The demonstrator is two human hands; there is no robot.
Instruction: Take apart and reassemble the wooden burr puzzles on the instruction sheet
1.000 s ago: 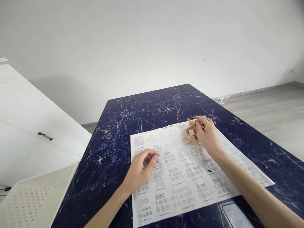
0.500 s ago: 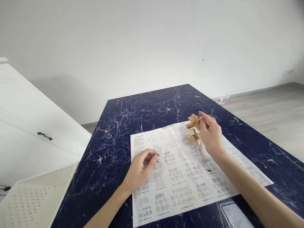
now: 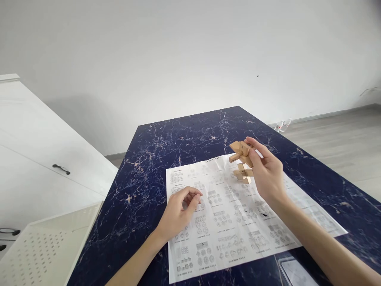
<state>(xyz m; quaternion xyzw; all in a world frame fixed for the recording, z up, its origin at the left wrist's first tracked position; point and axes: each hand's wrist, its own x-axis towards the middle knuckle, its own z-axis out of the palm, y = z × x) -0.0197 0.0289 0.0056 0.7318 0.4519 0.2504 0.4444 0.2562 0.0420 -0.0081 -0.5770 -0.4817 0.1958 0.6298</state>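
My right hand (image 3: pixel 269 172) grips a light wooden interlocking puzzle (image 3: pixel 241 151) between thumb and fingers, raised over the sheet's far edge. Its angled arms point to the left; part of it is behind my fingers. Just below it a second wooden puzzle (image 3: pixel 243 173), cross-shaped, rests on the printed sheet (image 3: pixel 220 262). The sheet carries rows of small puzzle drawings. My left hand (image 3: pixel 180 210) lies on the left part of the paper, fingers curled and thumb tip against the forefinger, nothing visible in it.
The paper is spread on a dark blue marbled table (image 3: pixel 184 139). A phone (image 3: pixel 297 272) lies at the near edge, below my right forearm. To the left stand a white cabinet (image 3: pixel 38 139) and a perforated cream panel (image 3: pixel 41 246). Clear bottles (image 3: pixel 282 125) are beyond the table's right edge.
The puzzle in my right hand has turned and shifted slightly left, showing a broader face. My left hand keeps its pose. The whole view has shifted a little.
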